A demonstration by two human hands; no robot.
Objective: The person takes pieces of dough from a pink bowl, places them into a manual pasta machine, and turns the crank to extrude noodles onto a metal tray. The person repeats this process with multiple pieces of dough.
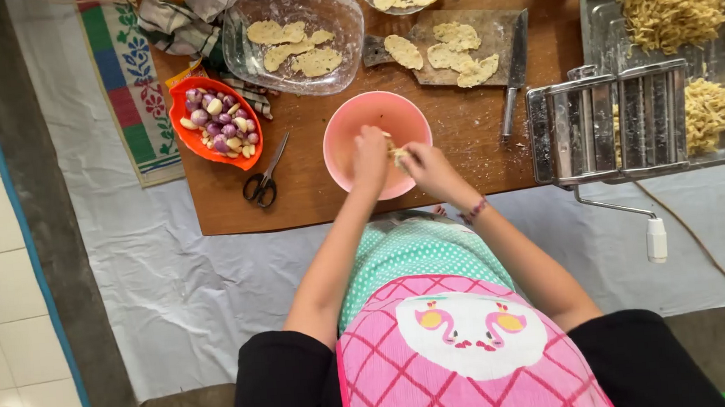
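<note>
Centrally, a dough lump [395,152] is pinched between left hand [369,154] and right hand [425,167], fingers closed on it, inside the pink bowl [342,128]. Judged soft, sticky, tearable; best gripped underneath. Scissors [262,183] at nine o'clock.

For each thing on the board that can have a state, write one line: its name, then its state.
Pink bowl: upright, both hands inside.
Left hand: pinching dough.
Right hand: pinching dough.
Scissors: shut, lying flat.
Knife: lying flat beside the cutting board.
Pasta machine: standing, crank hanging off the edge.
Metal tray: holding cut noodles.
Orange dish: filled with shallots and garlic.
</note>
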